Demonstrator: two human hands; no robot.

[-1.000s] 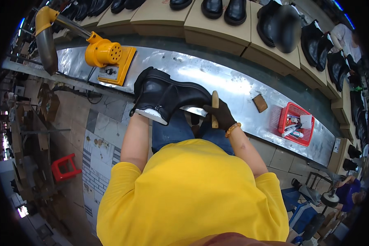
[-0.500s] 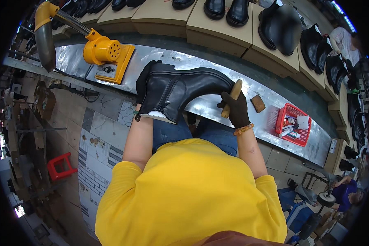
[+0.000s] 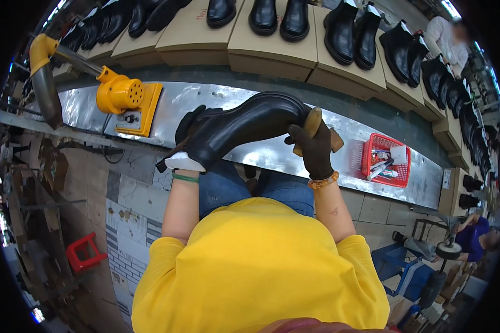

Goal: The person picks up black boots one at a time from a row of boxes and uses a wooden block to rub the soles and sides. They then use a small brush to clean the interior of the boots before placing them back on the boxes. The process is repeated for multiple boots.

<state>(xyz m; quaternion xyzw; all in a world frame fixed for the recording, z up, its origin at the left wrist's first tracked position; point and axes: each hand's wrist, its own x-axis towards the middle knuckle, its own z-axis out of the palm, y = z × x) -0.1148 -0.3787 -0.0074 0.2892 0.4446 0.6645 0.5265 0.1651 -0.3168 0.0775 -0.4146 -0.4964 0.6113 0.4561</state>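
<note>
A black leather ankle boot (image 3: 244,119) with white lining at its opening is held above the metal bench, toe to the right. My left hand (image 3: 186,126), in a dark glove, grips the boot around its heel and shaft; the boot hides most of its fingers. At the toe is my right hand (image 3: 315,152), gloved in dark brown and closed on a tan wooden piece with a rounded end (image 3: 314,121). That piece lies close against the toe; whether it touches cannot be made out.
Behind the right hand, a brown block (image 3: 336,141) rests on the metal bench (image 3: 347,173). A red basket (image 3: 401,180) of small items stands further right. At the left is a yellow machine (image 3: 119,93). Black boots (image 3: 294,21) line the cardboard boxes (image 3: 272,55) at the back.
The boot has rolled in my left hand, so its upper shows where its zipped side did. The wooden piece stays at the toe. The view has shifted slightly.
</note>
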